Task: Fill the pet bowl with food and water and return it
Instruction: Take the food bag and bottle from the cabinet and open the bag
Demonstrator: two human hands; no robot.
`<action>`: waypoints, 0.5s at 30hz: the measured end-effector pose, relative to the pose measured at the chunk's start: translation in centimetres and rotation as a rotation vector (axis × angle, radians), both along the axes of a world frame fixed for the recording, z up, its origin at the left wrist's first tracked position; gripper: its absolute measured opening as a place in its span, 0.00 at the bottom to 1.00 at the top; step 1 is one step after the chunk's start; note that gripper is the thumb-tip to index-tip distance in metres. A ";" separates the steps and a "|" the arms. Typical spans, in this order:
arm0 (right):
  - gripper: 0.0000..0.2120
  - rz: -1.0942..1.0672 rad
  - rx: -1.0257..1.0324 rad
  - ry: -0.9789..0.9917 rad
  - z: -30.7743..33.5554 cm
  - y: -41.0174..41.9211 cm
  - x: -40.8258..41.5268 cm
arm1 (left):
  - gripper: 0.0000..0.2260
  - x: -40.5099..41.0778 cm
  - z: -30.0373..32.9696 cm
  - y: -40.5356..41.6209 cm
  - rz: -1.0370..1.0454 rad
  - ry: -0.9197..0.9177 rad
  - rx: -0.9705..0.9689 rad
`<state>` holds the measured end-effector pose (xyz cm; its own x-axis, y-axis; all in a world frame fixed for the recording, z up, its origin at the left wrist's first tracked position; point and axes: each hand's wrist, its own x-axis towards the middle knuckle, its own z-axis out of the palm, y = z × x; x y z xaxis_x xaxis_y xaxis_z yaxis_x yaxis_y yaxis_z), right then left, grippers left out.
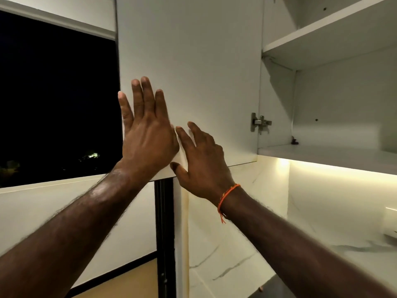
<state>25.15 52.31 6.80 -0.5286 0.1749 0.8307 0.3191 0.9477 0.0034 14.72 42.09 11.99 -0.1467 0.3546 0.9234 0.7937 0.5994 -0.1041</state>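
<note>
From my remote seat I saw both arms raised toward the flat white cupboard door [193,67], which stood swung open on its small silver metal hinge [260,122]. The left hand [148,134] lay flat on the door near its free edge, with the fingers straight and a little spread. The right hand [202,166] touched the door just beside the left one, near the bottom edge; its fingers were loosely stretched and held nothing. A thin orange thread bracelet [226,197] sat on the right wrist. Inside the open white cupboard [335,100] I could see two white shelves. Under the cupboard a warm strip of light shone on the white marble wall [236,244]. At the left was a dark window [53,100]. The pet bowl was nowhere in my view.
</note>
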 end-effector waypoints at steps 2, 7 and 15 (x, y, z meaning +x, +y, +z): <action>0.39 -0.068 0.008 0.033 -0.1 0.0 2.7 | 0.39 1.9 0.0 0.9 -0.057 -0.020 -0.002; 0.39 -0.270 0.077 0.083 -0.3 0.9 11.1 | 0.40 7.4 0.0 3.9 -0.270 -0.039 0.025; 0.40 -0.592 0.123 0.111 0.1 2.1 26.7 | 0.44 19.1 -1.1 9.9 -0.632 -0.078 0.030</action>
